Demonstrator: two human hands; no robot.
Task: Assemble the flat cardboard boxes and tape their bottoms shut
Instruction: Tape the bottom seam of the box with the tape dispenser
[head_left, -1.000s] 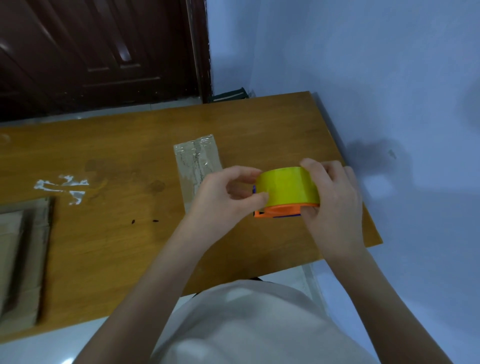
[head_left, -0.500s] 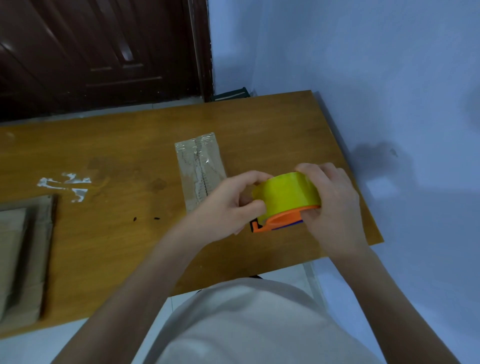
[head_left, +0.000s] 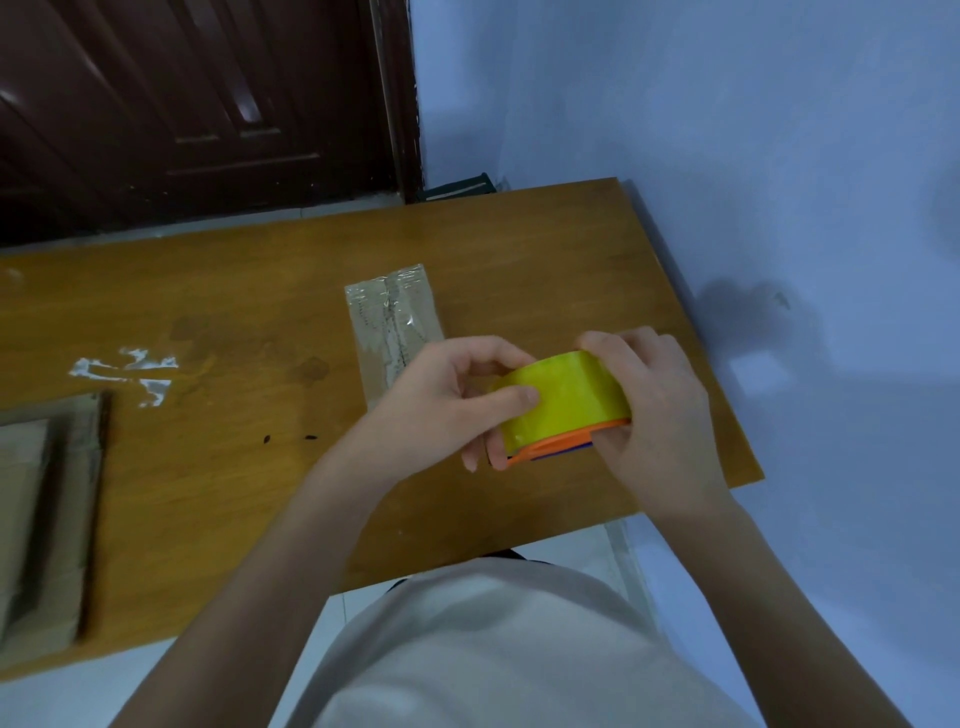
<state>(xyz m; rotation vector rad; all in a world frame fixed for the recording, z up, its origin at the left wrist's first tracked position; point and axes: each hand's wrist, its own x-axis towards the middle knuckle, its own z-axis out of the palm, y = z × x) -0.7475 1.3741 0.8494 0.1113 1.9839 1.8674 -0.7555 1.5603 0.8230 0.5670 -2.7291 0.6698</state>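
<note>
1 tape roll in 2 hands, left hand, right hand

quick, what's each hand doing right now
Left hand: grips the yellow tape roll, thumb pressed on its face.
Right hand: grips the same roll from the other side.

White paint smears mark the wooden table beside a dark door.

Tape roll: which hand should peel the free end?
Probably left. The left hand has its thumb on the tape roll face, while the right hand wraps its far side in a steadying grip.
</note>
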